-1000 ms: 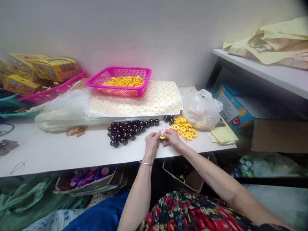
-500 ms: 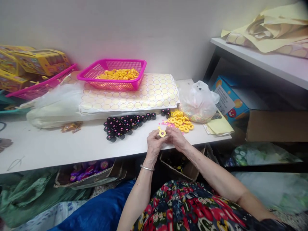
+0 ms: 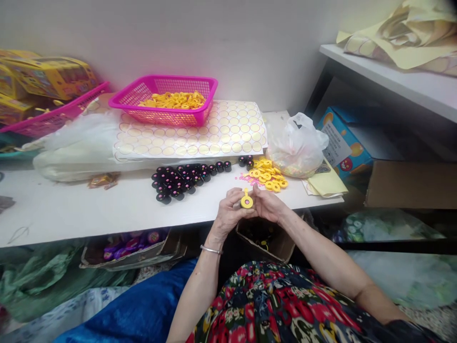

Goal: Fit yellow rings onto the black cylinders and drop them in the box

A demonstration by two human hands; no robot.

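Note:
My left hand [image 3: 230,212] is closed on a yellow ring piece [image 3: 247,203] that has a short tab at its top and a pink dot in its centre; what lies beneath the ring is hidden. Close against its right side, my right hand [image 3: 270,204] is half curled with fingers apart, and I see nothing in it. Just beyond the hands lie a pile of yellow ring pieces [image 3: 271,177] and small pink bits [image 3: 252,179]. Many black caps with pink dots [image 3: 178,180] stand grouped left of the hands, and a few black caps [image 3: 245,161] stand behind the yellow pile.
A pink basket [image 3: 162,116] with yellow pieces rests on sheets of round stickers [image 3: 235,136]. To the right are a knotted plastic bag [image 3: 298,150] and a blue box [image 3: 335,138]. Below the table edge sit open cartons, one [image 3: 266,252] under my hands.
Both hands have come slightly nearer to me with the yellow ring piece, which now faces the camera more fully. My right fingers have drawn a little apart from it. The view has tilted slightly.

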